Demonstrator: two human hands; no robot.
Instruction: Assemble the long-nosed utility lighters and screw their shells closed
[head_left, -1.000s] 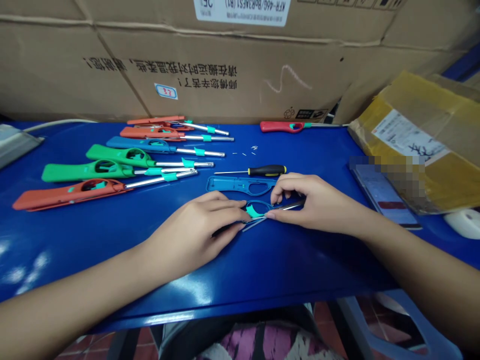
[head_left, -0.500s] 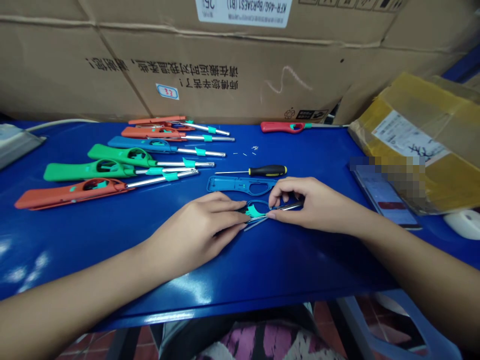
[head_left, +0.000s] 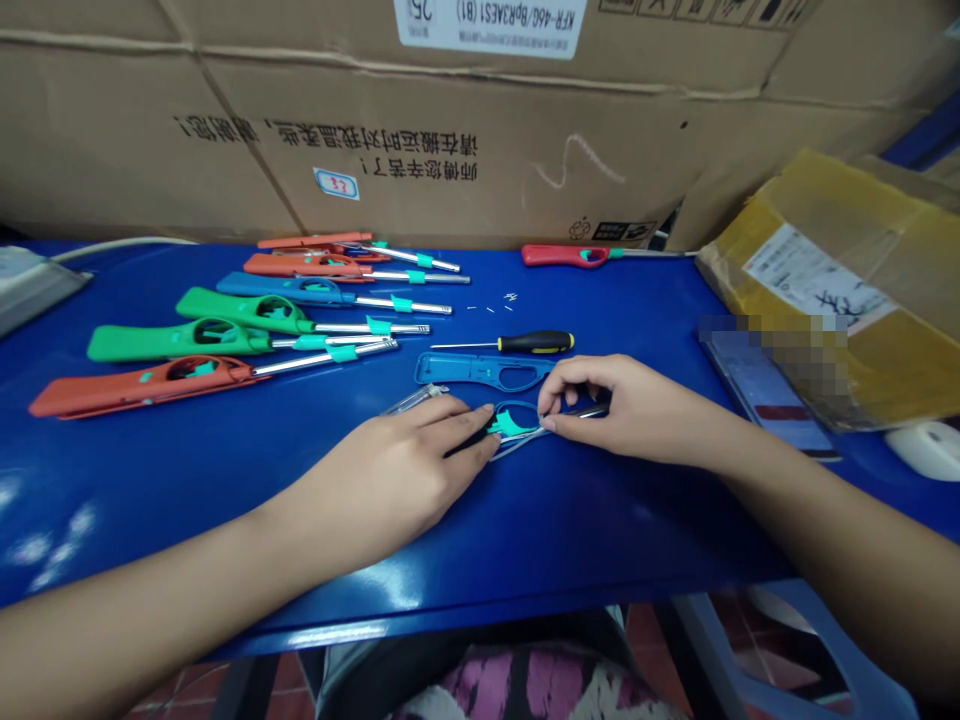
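An opened blue stick lighter (head_left: 516,404) lies on the table between my hands, its teal trigger (head_left: 517,421) and thin pale wires (head_left: 516,447) showing. My left hand (head_left: 424,450) covers the handle end, with thumb and fingers closed on it by the trigger; clear plastic (head_left: 416,399) pokes out behind the fingers. At the neck, the thumb and forefinger of my right hand (head_left: 592,405) pinch the lighter's wire, near the metal tube (head_left: 586,411). Just behind lies the loose blue half shell (head_left: 480,371). Much of the handle is hidden under my left hand.
A screwdriver (head_left: 532,343) and several tiny screws (head_left: 510,296) lie behind the shell. Several orange, green and blue lighters (head_left: 180,341) fill the left. A red lighter (head_left: 562,256) rests by the big carton (head_left: 450,110). At right are a phone (head_left: 772,390), taped parcel (head_left: 862,370) and white mouse (head_left: 926,448).
My left hand has shifted slightly left and down, its fingers drawn back, uncovering clear plastic behind them. My right hand has moved very slightly right with the wire still pinched.
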